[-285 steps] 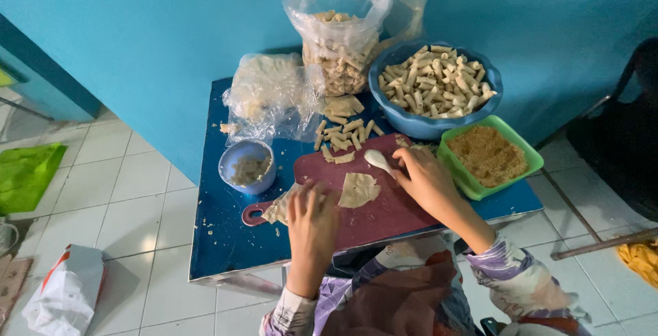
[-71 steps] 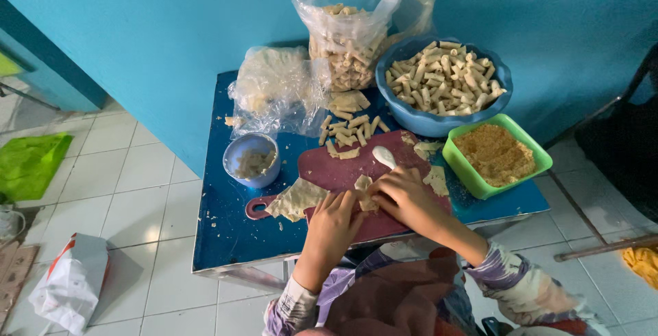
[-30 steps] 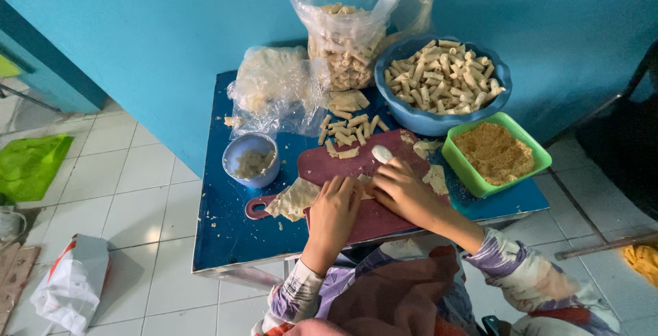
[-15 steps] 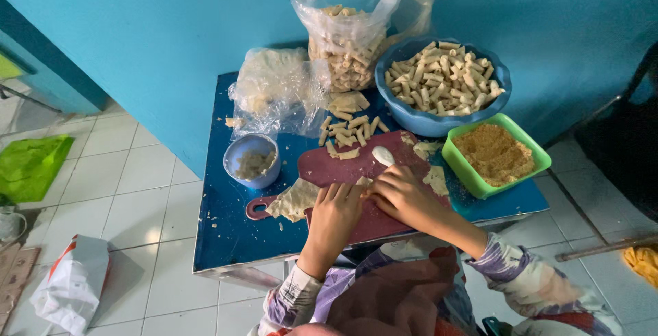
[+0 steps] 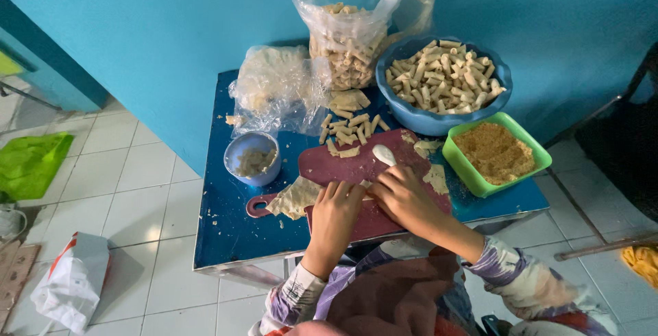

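Observation:
A dark red cutting board [image 5: 343, 166] lies on a small blue table [image 5: 226, 230]. My left hand [image 5: 337, 209] and my right hand [image 5: 401, 195] press side by side on the board's middle, fingers curled over a small pale dough roll that is mostly hidden under them. A white spoon [image 5: 384, 155] juts out just above my right fingers. A thin pale wrapper sheet [image 5: 295, 199] lies at the board's left edge, beside my left hand. Several finished rolls [image 5: 349, 129] sit at the board's far end.
A blue bowl [image 5: 411, 118] heaped with rolls stands at back right, a green tub [image 5: 466, 171] of brown crumbs in front of it. A small blue cup [image 5: 252, 161] of paste is at left. Two plastic bags [image 5: 346, 27] stand against the teal wall. White tiled floor surrounds the table.
My hands have drawn together on the board's middle, closing over the wrapper that earlier lay flat; they have slid slightly toward me over the last second.

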Motion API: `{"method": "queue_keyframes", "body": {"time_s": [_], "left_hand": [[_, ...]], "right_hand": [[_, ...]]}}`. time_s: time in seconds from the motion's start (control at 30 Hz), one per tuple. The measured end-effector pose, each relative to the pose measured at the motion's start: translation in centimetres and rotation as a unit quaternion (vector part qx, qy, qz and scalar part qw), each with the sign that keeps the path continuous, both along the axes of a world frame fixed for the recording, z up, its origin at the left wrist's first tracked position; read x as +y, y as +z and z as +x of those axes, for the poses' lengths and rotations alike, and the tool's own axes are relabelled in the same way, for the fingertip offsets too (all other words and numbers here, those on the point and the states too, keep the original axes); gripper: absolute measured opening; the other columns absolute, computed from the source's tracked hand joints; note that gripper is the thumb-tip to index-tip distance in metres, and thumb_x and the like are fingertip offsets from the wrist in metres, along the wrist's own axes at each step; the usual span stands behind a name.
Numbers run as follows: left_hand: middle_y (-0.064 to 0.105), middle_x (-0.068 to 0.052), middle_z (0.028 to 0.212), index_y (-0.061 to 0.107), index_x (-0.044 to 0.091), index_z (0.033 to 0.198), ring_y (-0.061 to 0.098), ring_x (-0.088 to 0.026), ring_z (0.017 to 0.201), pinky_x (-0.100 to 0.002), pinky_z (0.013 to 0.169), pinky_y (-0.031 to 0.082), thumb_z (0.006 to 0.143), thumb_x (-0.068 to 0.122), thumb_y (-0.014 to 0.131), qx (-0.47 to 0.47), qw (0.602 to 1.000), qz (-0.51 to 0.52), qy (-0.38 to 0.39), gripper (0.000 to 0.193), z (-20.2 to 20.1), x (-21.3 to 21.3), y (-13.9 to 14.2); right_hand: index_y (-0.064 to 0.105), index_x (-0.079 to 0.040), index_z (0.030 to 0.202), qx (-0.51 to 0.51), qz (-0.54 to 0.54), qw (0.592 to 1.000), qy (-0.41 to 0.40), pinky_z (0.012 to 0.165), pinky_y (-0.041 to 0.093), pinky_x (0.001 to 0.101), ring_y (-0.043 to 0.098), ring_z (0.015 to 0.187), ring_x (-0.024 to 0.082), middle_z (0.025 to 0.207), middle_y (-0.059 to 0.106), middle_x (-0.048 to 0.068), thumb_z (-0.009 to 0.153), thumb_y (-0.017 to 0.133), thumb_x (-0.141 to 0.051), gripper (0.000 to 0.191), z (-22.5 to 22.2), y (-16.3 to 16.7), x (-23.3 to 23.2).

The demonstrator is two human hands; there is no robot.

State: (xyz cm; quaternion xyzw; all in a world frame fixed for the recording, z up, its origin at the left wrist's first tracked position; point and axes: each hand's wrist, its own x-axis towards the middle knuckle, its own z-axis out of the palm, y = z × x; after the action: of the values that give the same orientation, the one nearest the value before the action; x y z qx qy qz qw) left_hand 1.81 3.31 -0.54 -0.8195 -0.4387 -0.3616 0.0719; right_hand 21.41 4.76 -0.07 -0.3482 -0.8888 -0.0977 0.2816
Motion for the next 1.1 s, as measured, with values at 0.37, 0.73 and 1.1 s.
{"method": "queue_keyframes", "body": {"time_s": [0.37, 0.73, 1.1], "left_hand": [[0.063, -0.005, 0.086, 0.063, 0.010, 0.098, 0.064, -0.024, 0.085, -0.037, 0.076, 0.051, 0.088, 0.010, 0.067, -0.031, 1.000, -0.006, 0.001, 0.011, -0.1, -0.5, -0.2], [0.066, -0.010, 0.121, 0.066, 0.005, 0.128, 0.059, -0.027, 0.118, -0.043, 0.106, 0.043, 0.087, 0.011, 0.058, 0.052, 0.996, 0.009, 0.066, 0.043, 0.8, -0.5, -1.5], [0.062, -0.010, 0.136, 0.064, 0.005, 0.130, 0.051, -0.032, 0.133, -0.054, 0.116, 0.030, 0.079, 0.016, 0.062, 0.036, 0.993, -0.011, 0.113, 0.052, -0.5, 0.7, -1.6]], "right_hand": [[0.069, -0.004, 0.106, 0.019, -0.039, 0.999, -0.003, 0.088, 0.045, 0.0457, 0.061, 0.106, 0.027, 0.104, 0.068, 0.007, 0.086, 0.074, -0.012, 0.022, 0.4, -1.0, 0.3], [0.073, -0.004, 0.107, -0.037, 0.093, 0.994, -0.052, 0.093, 0.042, 0.0461, 0.056, 0.109, 0.022, 0.108, 0.066, 0.006, 0.087, 0.068, -0.012, 0.022, -0.4, -1.3, 0.4], [0.075, -0.006, 0.109, -0.072, 0.104, 0.990, -0.060, 0.092, 0.042, 0.0496, 0.056, 0.111, 0.020, 0.106, 0.067, 0.000, 0.086, 0.069, -0.018, 0.027, -0.8, -0.9, 1.4]]}}
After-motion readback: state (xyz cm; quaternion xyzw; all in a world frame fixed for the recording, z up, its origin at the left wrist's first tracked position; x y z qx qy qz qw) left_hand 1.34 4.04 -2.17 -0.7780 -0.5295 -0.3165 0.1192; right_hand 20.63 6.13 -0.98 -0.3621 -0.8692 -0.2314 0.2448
